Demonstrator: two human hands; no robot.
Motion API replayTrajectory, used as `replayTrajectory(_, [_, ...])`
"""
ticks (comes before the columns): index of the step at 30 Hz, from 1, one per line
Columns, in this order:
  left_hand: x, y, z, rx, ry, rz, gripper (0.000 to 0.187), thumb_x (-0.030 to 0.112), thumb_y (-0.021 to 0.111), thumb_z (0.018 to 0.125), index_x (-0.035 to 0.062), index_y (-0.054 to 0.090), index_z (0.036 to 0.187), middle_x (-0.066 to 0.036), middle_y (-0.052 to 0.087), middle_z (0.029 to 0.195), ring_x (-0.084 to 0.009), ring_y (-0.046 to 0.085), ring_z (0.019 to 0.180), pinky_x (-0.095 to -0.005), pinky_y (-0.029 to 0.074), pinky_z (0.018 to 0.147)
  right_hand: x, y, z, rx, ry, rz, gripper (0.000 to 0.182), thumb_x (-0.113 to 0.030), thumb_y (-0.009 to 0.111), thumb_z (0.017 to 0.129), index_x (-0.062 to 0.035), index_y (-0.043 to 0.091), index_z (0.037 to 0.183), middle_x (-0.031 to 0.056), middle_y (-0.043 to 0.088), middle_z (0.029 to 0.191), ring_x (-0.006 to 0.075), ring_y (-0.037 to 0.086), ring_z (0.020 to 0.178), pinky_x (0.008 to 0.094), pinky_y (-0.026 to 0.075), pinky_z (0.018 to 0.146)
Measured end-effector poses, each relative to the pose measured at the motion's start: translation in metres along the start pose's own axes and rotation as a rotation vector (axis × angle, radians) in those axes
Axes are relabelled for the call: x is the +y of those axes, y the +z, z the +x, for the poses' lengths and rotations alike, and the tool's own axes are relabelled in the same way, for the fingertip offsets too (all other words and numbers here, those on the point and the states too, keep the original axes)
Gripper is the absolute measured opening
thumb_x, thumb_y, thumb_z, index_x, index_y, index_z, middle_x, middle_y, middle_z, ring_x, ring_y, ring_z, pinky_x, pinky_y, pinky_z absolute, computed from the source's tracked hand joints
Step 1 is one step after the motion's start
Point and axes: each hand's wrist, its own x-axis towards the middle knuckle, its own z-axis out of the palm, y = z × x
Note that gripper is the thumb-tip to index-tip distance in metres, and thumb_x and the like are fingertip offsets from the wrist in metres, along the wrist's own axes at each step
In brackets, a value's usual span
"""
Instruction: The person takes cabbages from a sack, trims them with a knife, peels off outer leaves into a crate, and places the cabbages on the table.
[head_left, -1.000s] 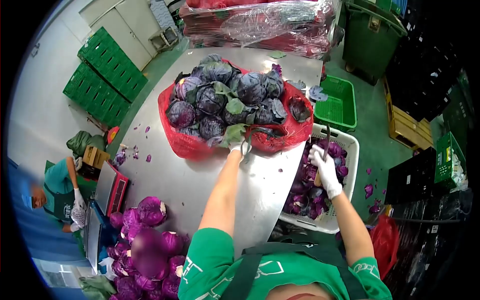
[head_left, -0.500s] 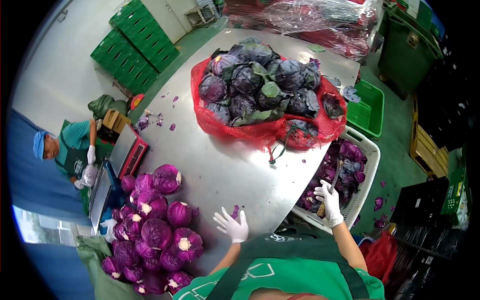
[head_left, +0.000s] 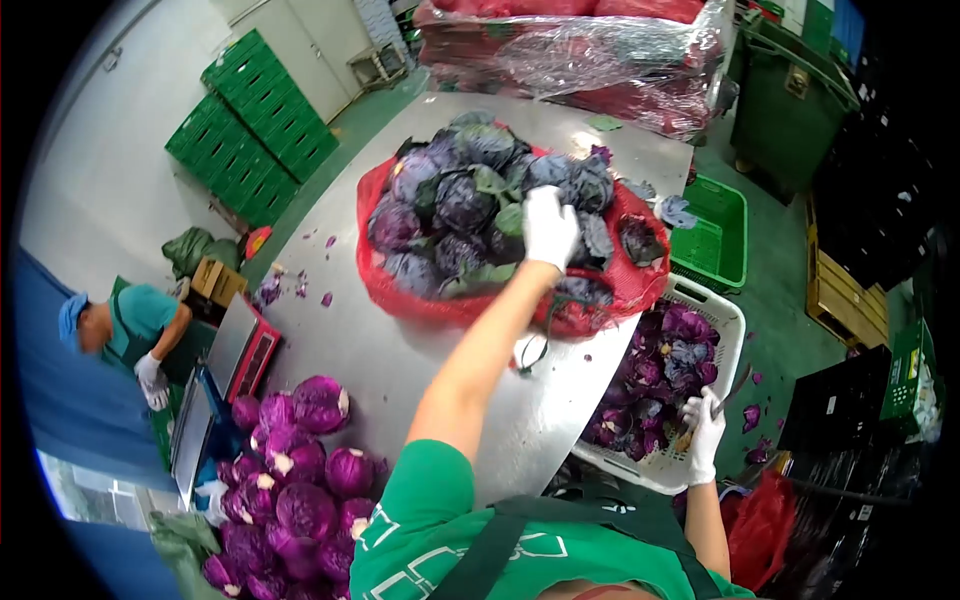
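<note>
My left hand point(head_left: 550, 230), in a white glove, reaches over the pile of dark, leafy purple cabbages point(head_left: 465, 203) in an open red mesh bag point(head_left: 375, 265). Its fingers point down onto the cabbages and their tips are hard to make out. My right hand point(head_left: 705, 437), also gloved, is closed round a knife point(head_left: 739, 383) at the right rim of a white crate point(head_left: 733, 345). Loose purple leaves point(head_left: 690, 325) fill much of that crate. Shiny peeled purple cabbages point(head_left: 306, 510) with pale cut stems are heaped at the table's left.
The metal table point(head_left: 425, 390) carries a red scale point(head_left: 262, 355) on its left, near a co-worker point(head_left: 135, 325) in a blue cap. A green crate point(head_left: 712, 235) stands beyond the white one. Stacked green crates point(head_left: 255, 125), a wheeled bin point(head_left: 790, 110) and a wrapped pallet point(head_left: 590, 60) lie farther back.
My left hand has gone from low over the table up to the cabbages in the bag. My right hand has shifted right with the knife, away from the leaves. The view has tilted slightly.
</note>
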Motion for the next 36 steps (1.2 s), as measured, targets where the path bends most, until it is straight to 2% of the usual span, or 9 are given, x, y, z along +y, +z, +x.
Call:
replayTrajectory(2, [-0.024,0.02,0.033,-0.131,-0.121,0.404,0.097,0.034,0.081,0.074,0.0049,0.028,0.15,-0.028,0.038,0.14,-0.046,0.036,0.132,-0.0526,0.038,0.108,0.006,0.003,-0.015,-0.011,0.034,0.003,0.034,-0.03,0.054,0.104,-0.0023,0.058,0.123,0.0042,0.067,0.087,0.0107,0.064,0.072,0.0237,0.051,0.062])
replayTrajectory(6, [-0.024,0.029,0.083,-0.481,-0.255,0.428,0.131,0.048,0.092,0.053,0.0108,0.019,0.155,-0.028,0.035,0.144,-0.0458,0.039,0.132,-0.0507,0.043,0.106,0.036,0.015,-0.033,-0.065,0.21,0.023,0.033,-0.028,0.053,0.104,-0.0027,0.058,0.124,0.0047,0.068,0.09,0.0115,0.066,0.075,0.024,0.053,0.064])
replayTrajectory(14, [-0.087,0.03,0.081,-0.079,-0.259,-0.458,0.076,0.02,0.091,0.066,0.0007,0.051,0.127,-0.01,0.065,0.117,-0.0218,0.061,0.11,-0.0342,0.048,0.099,0.03,0.034,-0.024,-0.134,0.242,0.057,0.031,-0.026,0.055,0.103,-0.0014,0.061,0.122,0.0038,0.068,0.087,0.0102,0.064,0.071,0.0222,0.049,0.06])
replayTrajectory(19, [-0.024,-0.067,0.027,-0.306,-0.879,-1.298,0.066,0.023,0.072,0.088,0.0262,0.034,0.142,-0.009,0.049,0.14,-0.0337,0.054,0.122,-0.0721,0.046,0.088,0.005,0.059,-0.019,-0.225,0.146,-0.04,0.037,-0.028,0.055,0.103,-0.0022,0.059,0.129,0.0013,0.066,0.088,0.0074,0.062,0.068,0.0195,0.041,0.053])
replayTrajectory(22, [-0.004,-0.102,-0.036,-0.448,-0.969,-1.598,0.058,0.028,0.063,0.093,0.0256,0.036,0.144,-0.01,0.048,0.144,-0.0362,0.051,0.129,-0.0677,0.046,0.096,-0.028,0.107,-0.022,-0.323,-0.003,0.026,0.042,-0.015,0.069,0.093,-0.0029,0.06,0.132,0.0029,0.064,0.102,0.0073,0.06,0.076,0.0227,0.051,0.068])
replayTrajectory(24, [0.022,-0.125,-0.082,-0.452,-1.062,-1.568,0.066,0.034,0.063,0.092,0.0069,0.038,0.148,-0.018,0.048,0.147,-0.0396,0.048,0.133,-0.0661,0.04,0.106,-0.053,0.131,-0.03,-0.412,-0.299,-0.25,0.06,-0.017,0.081,0.081,-0.0003,0.057,0.134,0.0098,0.06,0.118,0.015,0.065,0.093,0.026,0.053,0.081])
replayTrajectory(28, [0.047,-0.146,-0.174,-0.384,-1.255,-1.478,0.065,0.036,0.06,0.096,0.0101,0.034,0.149,-0.019,0.05,0.143,-0.0386,0.052,0.129,-0.0628,0.045,0.104,-0.097,0.159,-0.069,-0.56,-0.539,-0.573,0.097,-0.05,0.082,0.072,-0.0148,0.038,0.151,0.0173,0.041,0.142,0.0372,0.053,0.124,0.0419,0.05,0.098])
replayTrajectory(31, [0.047,-0.156,-0.236,-0.325,-1.315,-1.335,0.057,0.037,0.059,0.097,0.0206,0.036,0.147,-0.015,0.049,0.143,-0.0363,0.056,0.125,-0.0665,0.05,0.094,-0.066,0.161,-0.084,-0.585,-0.619,-0.697,0.091,-0.052,0.079,0.073,-0.0169,0.043,0.149,0.0169,0.047,0.139,0.0356,0.054,0.123,0.0432,0.052,0.094])
replayTrajectory(36, [0.071,-0.179,-0.268,-0.284,-1.48,-1.026,0.06,0.022,0.065,0.094,0.0241,0.033,0.145,-0.012,0.053,0.136,-0.0329,0.057,0.122,-0.0648,0.053,0.089,-0.016,0.144,-0.082,-0.406,-0.591,-0.541,0.026,-0.017,0.073,0.085,-0.0092,0.069,0.109,0.0131,0.068,0.088,0.0292,0.07,0.076,0.0377,0.055,0.069])
